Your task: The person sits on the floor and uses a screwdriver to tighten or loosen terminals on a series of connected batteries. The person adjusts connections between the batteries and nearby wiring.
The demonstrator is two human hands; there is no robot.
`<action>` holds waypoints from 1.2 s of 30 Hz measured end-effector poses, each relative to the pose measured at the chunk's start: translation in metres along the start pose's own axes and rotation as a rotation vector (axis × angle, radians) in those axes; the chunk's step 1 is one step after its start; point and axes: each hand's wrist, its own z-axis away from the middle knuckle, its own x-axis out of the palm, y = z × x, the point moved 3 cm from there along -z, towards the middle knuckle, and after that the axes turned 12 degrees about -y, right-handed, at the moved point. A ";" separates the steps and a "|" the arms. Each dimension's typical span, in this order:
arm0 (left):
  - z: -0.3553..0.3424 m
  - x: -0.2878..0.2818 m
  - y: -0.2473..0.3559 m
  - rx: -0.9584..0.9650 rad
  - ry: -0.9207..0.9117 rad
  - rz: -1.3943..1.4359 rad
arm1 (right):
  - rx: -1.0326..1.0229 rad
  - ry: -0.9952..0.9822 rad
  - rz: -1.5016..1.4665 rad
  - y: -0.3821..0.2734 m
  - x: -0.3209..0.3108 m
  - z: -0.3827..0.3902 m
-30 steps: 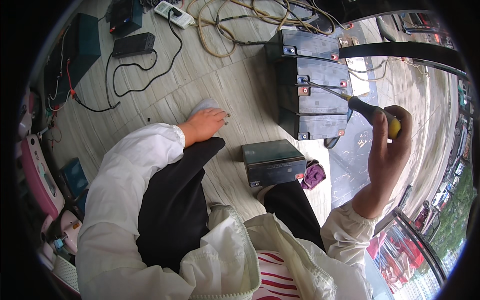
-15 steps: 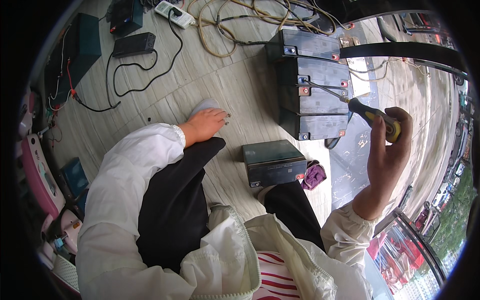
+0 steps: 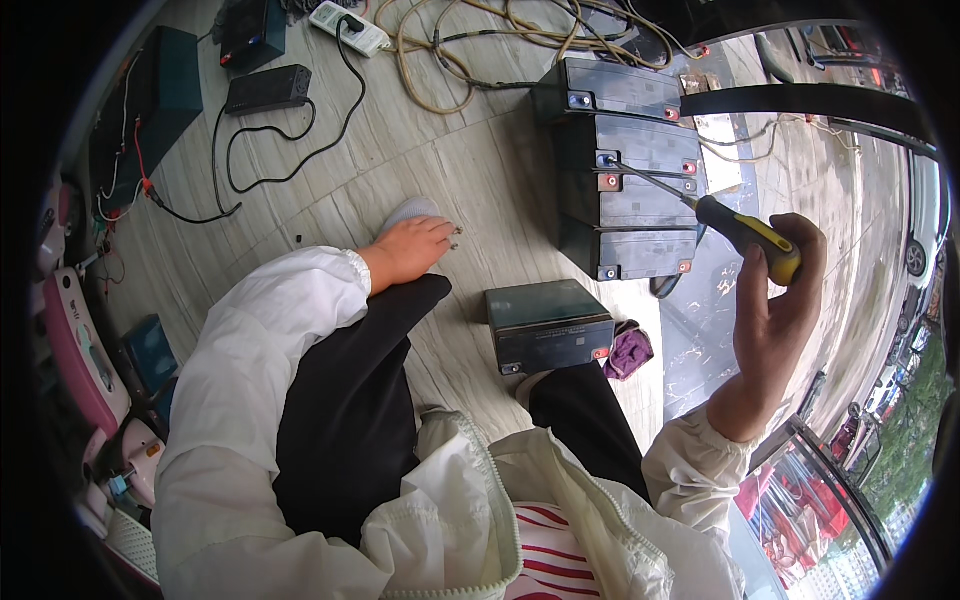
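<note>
Poking a metal screwdriver (image 3: 735,225) tip at the terminal end of the battery stack (image 3: 625,175) looks risky: it could bridge contacts or slip. Right hand (image 3: 775,310) is clenched around the handle, right of the stack; left hand (image 3: 410,250) rests loosely spread on a shoe (image 3: 405,212), left of it. Versus before, the tip's shifted slightly along the stack.

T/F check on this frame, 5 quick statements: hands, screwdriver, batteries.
1. The right hand grips a screwdriver with a yellow-and-black handle. True.
2. The screwdriver tip points at the lone battery by the knee. False: it reaches the row of three batteries.
3. The left hand holds a wrench. False: it is empty, resting on a shoe.
4. A purple cloth lies beside the lone battery. True.
5. The power strip is black. False: white.
</note>
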 end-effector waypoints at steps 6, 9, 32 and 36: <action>0.002 -0.001 0.001 0.001 0.003 0.008 | 0.272 -0.099 -0.092 0.004 -0.002 0.002; 0.002 0.001 0.000 0.002 0.018 0.014 | 0.213 -0.076 -0.073 0.004 -0.002 0.002; 0.001 0.000 0.000 -0.002 0.011 0.011 | 0.146 -0.040 -0.007 0.004 -0.002 0.003; 0.001 0.003 -0.002 -0.010 0.023 0.021 | 0.030 -0.034 -0.038 -0.005 -0.002 0.000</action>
